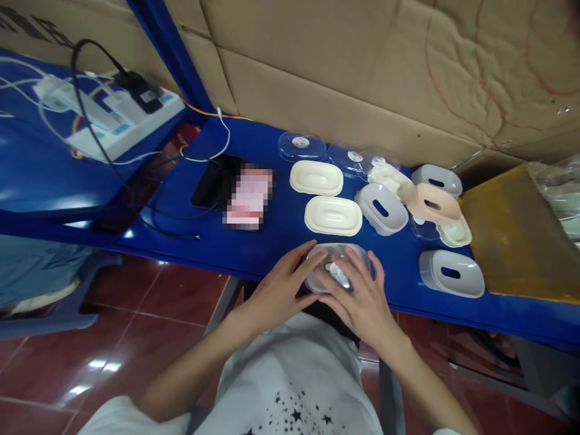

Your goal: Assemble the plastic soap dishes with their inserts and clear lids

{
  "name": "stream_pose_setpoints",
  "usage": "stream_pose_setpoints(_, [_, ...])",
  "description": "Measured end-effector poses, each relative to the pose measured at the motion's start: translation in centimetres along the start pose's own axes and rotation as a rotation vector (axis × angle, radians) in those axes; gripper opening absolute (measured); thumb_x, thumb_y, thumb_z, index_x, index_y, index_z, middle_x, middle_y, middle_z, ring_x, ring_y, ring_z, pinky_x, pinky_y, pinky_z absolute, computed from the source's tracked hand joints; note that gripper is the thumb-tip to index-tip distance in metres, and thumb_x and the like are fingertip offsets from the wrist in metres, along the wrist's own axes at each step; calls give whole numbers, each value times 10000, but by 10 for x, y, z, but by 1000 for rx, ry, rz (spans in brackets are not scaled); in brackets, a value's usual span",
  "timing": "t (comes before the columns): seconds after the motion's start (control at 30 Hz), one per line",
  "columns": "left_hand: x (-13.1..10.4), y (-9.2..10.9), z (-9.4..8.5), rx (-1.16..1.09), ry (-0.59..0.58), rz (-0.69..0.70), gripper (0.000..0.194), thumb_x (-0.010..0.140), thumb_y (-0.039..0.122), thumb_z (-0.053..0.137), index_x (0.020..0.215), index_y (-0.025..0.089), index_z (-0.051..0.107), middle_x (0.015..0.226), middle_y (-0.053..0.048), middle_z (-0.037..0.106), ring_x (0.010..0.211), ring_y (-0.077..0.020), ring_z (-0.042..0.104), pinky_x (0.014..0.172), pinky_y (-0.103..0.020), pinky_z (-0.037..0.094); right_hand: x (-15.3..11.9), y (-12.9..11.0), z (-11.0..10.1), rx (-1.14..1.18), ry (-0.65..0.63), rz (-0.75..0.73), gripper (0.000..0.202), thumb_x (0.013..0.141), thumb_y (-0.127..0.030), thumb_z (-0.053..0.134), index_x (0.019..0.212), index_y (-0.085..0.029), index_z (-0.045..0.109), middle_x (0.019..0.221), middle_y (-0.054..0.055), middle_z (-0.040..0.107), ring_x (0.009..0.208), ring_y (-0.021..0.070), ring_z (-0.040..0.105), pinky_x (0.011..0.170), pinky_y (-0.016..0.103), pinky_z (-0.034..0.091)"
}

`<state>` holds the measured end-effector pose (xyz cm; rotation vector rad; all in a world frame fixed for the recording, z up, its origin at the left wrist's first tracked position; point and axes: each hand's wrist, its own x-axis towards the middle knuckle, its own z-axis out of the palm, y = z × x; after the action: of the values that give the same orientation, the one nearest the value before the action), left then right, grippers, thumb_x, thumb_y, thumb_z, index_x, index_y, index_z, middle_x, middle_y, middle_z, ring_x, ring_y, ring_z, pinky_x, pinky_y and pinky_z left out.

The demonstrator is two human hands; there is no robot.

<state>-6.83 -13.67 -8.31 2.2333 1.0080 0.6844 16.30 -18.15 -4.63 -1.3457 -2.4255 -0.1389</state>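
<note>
At the front edge of the blue table, both my hands are on a small oval grey plastic box [322, 249], which looks like a soap box with a clear lid over it. My left hand [283, 281] grips its left end, thumb near the front side and fingers reaching over the top. My right hand [360, 293] spans the top and right end, fingers bent on the lid. A whitish patch, perhaps a sticker, shows between the fingers. Just behind lie two cream oval trays [333, 215], and a grey slotted tray [382, 209] is to their right.
Clear lids [301, 147] with round stickers lie along the cardboard wall. More slotted trays, one peach [432, 204] and one grey [452, 273], sit on the right beside a brown carton [521, 235]. A blurred-out phone [248, 198], cables and a power strip [131, 124] are on the left.
</note>
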Motion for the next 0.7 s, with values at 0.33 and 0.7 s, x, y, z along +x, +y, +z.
stream_pose_setpoints(0.33, [1,-1,3,7,20,24,843,1023,429,721,1707,362,233,1688,-158,427,1522,-363,502,1172,-582,535,-4,10,1,57,-10,19,500,1045,-424,682,1529,-358,576,1557,98,607,1579,348,421,1273,645,329])
stream_pose_setpoints(0.7, [-26,2,-28,181,193,-149,687,986,441,746,1569,296,411,1613,-165,491,1439,-390,568,1133,-626,540,32,58,12,292,-65,155,567,1165,-397,316,1724,-303,286,1697,75,480,1624,266,369,1321,560,310])
